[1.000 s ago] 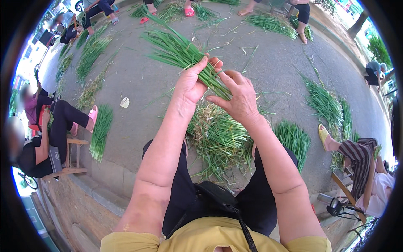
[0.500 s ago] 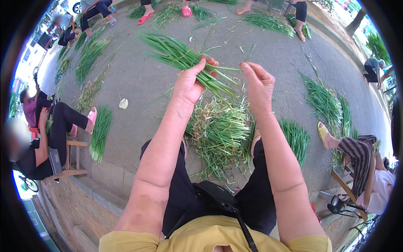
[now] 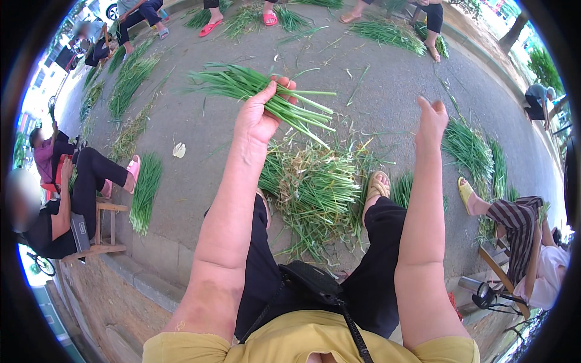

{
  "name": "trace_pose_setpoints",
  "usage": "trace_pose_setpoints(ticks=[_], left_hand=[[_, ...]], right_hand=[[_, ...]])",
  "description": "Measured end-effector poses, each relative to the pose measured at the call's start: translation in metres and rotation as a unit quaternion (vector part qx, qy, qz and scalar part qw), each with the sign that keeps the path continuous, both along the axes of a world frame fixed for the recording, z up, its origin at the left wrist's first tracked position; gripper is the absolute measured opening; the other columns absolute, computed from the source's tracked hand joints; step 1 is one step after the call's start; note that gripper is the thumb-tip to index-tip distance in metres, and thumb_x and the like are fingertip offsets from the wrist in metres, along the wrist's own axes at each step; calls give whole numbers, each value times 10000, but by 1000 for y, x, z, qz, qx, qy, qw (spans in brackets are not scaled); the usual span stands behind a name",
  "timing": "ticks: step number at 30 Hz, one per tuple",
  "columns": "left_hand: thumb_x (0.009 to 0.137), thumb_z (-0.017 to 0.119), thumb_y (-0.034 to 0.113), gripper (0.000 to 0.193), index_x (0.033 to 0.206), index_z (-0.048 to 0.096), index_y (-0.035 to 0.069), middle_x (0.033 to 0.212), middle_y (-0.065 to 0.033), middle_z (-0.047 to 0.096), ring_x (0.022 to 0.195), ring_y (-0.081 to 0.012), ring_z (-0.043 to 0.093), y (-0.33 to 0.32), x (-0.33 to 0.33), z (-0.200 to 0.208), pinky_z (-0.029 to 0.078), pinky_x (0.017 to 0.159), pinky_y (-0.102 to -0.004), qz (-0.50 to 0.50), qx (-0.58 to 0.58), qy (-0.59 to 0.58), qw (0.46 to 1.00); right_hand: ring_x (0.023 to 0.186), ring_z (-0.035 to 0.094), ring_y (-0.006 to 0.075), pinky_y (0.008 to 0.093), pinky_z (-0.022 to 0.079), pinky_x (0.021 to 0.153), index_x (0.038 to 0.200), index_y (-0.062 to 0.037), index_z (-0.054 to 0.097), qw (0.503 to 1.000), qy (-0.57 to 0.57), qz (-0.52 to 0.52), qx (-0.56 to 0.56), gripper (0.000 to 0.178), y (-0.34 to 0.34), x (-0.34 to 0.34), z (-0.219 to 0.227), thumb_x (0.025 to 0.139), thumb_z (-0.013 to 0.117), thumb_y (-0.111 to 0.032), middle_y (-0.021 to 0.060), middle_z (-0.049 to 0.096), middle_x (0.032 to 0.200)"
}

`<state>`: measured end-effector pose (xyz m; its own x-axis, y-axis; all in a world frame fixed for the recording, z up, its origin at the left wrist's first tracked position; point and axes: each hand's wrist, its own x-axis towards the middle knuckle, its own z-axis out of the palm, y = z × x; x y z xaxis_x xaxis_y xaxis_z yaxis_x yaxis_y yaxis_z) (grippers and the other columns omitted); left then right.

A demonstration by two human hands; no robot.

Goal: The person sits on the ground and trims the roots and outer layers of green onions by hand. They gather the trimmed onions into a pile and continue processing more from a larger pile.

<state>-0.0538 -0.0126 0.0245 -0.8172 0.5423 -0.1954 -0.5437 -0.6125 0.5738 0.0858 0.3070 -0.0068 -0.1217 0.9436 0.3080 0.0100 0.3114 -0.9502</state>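
Note:
My left hand (image 3: pixel 260 115) is closed around a bunch of garlic chives (image 3: pixel 242 81), held up above the pavement. The leaf tips fan out to the left and the pale stem ends point right. Apart from the bunch, to the right, my right hand (image 3: pixel 431 124) is raised with its fingers curled; whether anything is in them is hidden. Below both hands, a heap of chives mixed with dry, yellowed leaves (image 3: pixel 315 187) lies on the ground between my feet.
A smaller pile of chives (image 3: pixel 402 189) sits beside my right foot (image 3: pixel 377 189). More chives lie at left (image 3: pixel 145 193) and right (image 3: pixel 469 148). Seated people surround the pavement, one on a wooden stool (image 3: pixel 112 224). A black bag (image 3: pixel 308 281) rests at my lap.
My right hand has moved right, away from the stem ends it was pinching. My left hand has shifted slightly left with the bunch, whose stems now lie more level.

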Motion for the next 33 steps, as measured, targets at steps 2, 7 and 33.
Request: trace_pose_setpoints(ticks=[2,7,33], left_hand=[[869,608,72,219,1079,554,42,1044,-110,634,1053,-294,596,7,2,4,497,869,-471,-26,5,7,1000],[867,602,61,212,1073,564,32,1056,-115,629,1061,-294,591,4,15,6,507,856,-440,-76,-5,75,994],[857,633,86,158,990,591,13,968,-127,648,883,-226,633,24,28,-6,516,735,-352,-97,-73,77,990]], right_hand=[[825,588,140,252,450,752,1069,46,622,977,-157,-98,102,371,20,-4,-24,784,721,-171,89,653,950],[835,575,133,292,449,823,1082,-11,644,940,-71,333,-25,339,-82,-5,43,855,654,-262,59,649,859],[643,472,36,199,374,603,864,-12,664,841,95,488,-214,118,-148,-14,41,819,670,-121,-30,596,753]])
